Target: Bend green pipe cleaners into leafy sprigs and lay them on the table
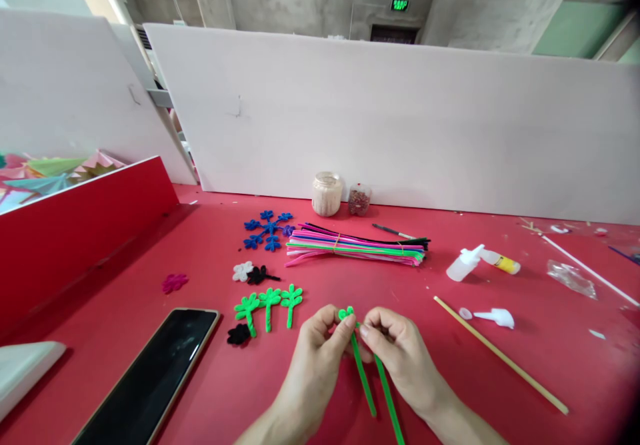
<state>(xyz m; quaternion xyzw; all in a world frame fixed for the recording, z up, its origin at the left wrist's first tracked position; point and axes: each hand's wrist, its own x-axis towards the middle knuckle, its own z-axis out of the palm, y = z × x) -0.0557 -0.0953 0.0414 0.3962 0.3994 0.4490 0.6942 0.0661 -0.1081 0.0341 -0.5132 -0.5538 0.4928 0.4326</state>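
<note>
My left hand point(320, 352) pinches a green pipe cleaner point(363, 378) near its top, where small loops are bent. My right hand point(400, 352) has its thumb and fingers closed on the same green piece, just right of the loops. Two straight green ends hang down between my hands toward the table's front. Left of my hands lie several finished green pipe cleaner shapes point(270, 305) with looped tops and stems. Close to them are a black flower shape point(239, 334), a white flower point(243, 271) and a black stemmed flower point(260, 274).
Behind my hands lies a banded bundle of colored pipe cleaners point(355, 245), beside a blue snowflake shape point(270, 227). A phone point(155, 372) rests at left. To the right are a wooden stick point(500, 354), a white bottle point(463, 265) and a white cap piece point(497, 317). Jars point(327, 195) stand by the partition.
</note>
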